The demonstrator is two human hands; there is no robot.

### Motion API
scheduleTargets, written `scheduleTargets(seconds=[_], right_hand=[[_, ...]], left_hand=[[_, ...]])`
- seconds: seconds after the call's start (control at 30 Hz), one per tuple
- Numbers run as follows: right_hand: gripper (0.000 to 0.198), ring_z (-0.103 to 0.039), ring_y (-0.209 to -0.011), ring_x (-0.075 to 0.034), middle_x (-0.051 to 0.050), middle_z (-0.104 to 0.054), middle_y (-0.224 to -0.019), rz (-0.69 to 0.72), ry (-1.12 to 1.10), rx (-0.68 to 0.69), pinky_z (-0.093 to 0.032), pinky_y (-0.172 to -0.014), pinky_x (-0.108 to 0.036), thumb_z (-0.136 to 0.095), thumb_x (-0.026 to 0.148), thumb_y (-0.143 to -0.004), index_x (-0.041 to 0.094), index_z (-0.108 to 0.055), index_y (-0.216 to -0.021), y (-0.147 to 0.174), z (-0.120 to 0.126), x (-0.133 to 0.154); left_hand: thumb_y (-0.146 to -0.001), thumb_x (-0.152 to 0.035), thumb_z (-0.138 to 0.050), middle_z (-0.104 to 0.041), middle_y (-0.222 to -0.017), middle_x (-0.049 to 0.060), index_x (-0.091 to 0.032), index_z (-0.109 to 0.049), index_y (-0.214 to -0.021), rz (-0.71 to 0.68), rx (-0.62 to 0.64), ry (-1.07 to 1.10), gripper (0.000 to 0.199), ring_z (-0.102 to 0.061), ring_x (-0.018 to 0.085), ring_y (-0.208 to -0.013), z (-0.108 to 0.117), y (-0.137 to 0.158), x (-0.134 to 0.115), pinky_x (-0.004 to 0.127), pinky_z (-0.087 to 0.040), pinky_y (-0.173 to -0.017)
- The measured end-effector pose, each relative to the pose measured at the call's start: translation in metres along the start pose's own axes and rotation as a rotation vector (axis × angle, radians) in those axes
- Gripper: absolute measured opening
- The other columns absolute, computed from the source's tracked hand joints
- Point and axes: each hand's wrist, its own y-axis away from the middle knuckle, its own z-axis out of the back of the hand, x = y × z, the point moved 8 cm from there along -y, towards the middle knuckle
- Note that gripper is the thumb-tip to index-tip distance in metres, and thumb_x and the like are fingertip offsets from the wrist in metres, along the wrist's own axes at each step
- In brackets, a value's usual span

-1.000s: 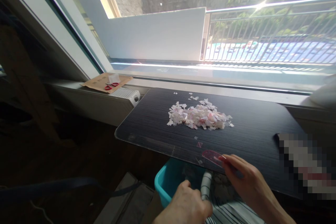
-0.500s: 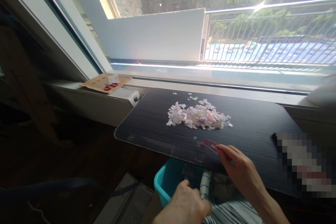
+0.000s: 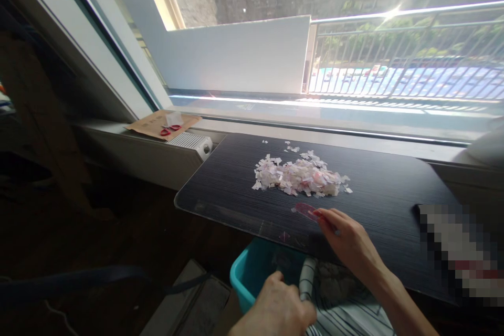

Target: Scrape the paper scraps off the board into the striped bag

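My right hand (image 3: pixel 342 228) pinches a thin, see-through pink oval piece (image 3: pixel 306 211) between thumb and fingers, low over the dark table (image 3: pixel 220 178). One small pale scrap (image 3: pixel 293 210) lies by the oval's left end. Nearer the table's front edge is a small pinkish scrap (image 3: pixel 284 236). Beyond the oval spreads a heap of white and pink paper bits (image 3: pixel 303 176). Below the table edge, my left hand (image 3: pixel 277 302) is closed on the near rim of a turquoise bin (image 3: pixel 241 278). Its fingertips are partly hidden.
On the sill at the left lie a brown envelope (image 3: pixel 147 125) and red-handled scissors (image 3: pixel 170 129), beside a white radiator (image 3: pixel 192 144). A blurred-out flat object (image 3: pixel 457 247) rests on the table's right. Striped cloth (image 3: pixel 346 317) covers the lap. A window spans the back.
My right hand has moved left and slightly away from me with the pink oval. The small pinkish scrap has shifted toward the table's front edge. My left hand stays at the bin.
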Motion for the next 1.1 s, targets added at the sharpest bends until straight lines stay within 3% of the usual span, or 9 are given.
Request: scheduleTargets(seconds=[0.1,0.27,0.53,0.7,0.77,0.97,1.1], right_hand=[[0.024,-0.063,-0.068,-0.014,-0.002,-0.068,-0.080,0.039,-0.060,0.076,-0.049,-0.062,-0.023,-0.046,0.027,-0.093,0.022,-0.069,-0.096,0.006,-0.005,0.010],[0.025,-0.063,-0.070,-0.015,-0.003,-0.068,-0.084,0.020,-0.090,0.034,-0.049,-0.063,-0.023,-0.046,0.028,-0.093,0.022,-0.068,-0.099,0.011,-0.003,0.009],[0.024,-0.059,-0.065,-0.013,-0.001,-0.063,-0.075,0.057,-0.195,0.245,-0.046,-0.059,-0.022,-0.044,0.024,-0.095,0.023,-0.067,-0.090,0.026,-0.014,0.032],[0.025,-0.063,-0.072,-0.015,-0.004,-0.068,-0.085,0.027,-0.091,0.002,-0.049,-0.067,-0.024,-0.045,0.028,-0.093,0.021,-0.068,-0.101,0.005,0.000,0.012],[0.026,-0.064,-0.075,-0.016,-0.004,-0.069,-0.087,0.020,-0.048,-0.033,-0.050,-0.070,-0.025,-0.045,0.028,-0.093,0.021,-0.068,-0.102,-0.002,-0.001,0.005],[0.024,-0.062,-0.069,-0.014,-0.001,-0.067,-0.080,0.041,-0.117,0.153,-0.049,-0.064,-0.023,-0.046,0.026,-0.093,0.022,-0.069,-0.095,0.006,-0.018,0.010],[0.024,-0.063,-0.072,-0.015,-0.003,-0.068,-0.086,0.017,-0.143,0.092,-0.050,-0.067,-0.024,-0.046,0.029,-0.093,0.022,-0.068,-0.101,0.012,-0.012,0.006]], left_hand=[[-0.081,-0.020,-0.062,-0.071,-0.084,0.013,-0.015,-0.068,-0.090,-0.004,-0.037,0.010,0.012,-0.069,0.027,-0.076,0.001,0.001,0.000,0.040,-0.050,-0.077],[-0.079,-0.022,-0.062,-0.071,-0.083,0.011,-0.016,-0.068,-0.089,-0.003,-0.064,0.027,0.013,-0.069,0.026,-0.076,0.002,0.004,0.002,0.042,-0.048,-0.081],[-0.079,-0.024,-0.062,-0.071,-0.084,0.010,-0.015,-0.067,-0.089,-0.008,-0.056,0.019,0.015,-0.068,0.024,-0.076,0.005,0.008,0.001,0.037,-0.047,-0.079],[-0.077,-0.026,-0.063,-0.071,-0.082,0.008,-0.017,-0.067,-0.086,0.005,-0.097,0.010,0.013,-0.068,0.024,-0.074,0.004,0.007,0.003,0.036,-0.047,-0.078],[-0.076,-0.025,-0.064,-0.071,-0.080,0.008,-0.018,-0.067,-0.085,0.009,-0.090,0.012,0.012,-0.068,0.024,-0.072,0.001,0.006,0.005,0.038,-0.047,-0.078],[-0.079,-0.024,-0.063,-0.071,-0.081,0.010,-0.018,-0.068,-0.088,0.017,-0.091,0.025,0.012,-0.069,0.025,-0.073,-0.004,0.006,0.008,0.040,-0.048,-0.081],[-0.078,-0.027,-0.064,-0.071,-0.082,0.010,-0.017,-0.068,-0.089,0.002,-0.071,0.030,0.015,-0.069,0.026,-0.075,-0.002,0.006,0.006,0.040,-0.049,-0.079]])
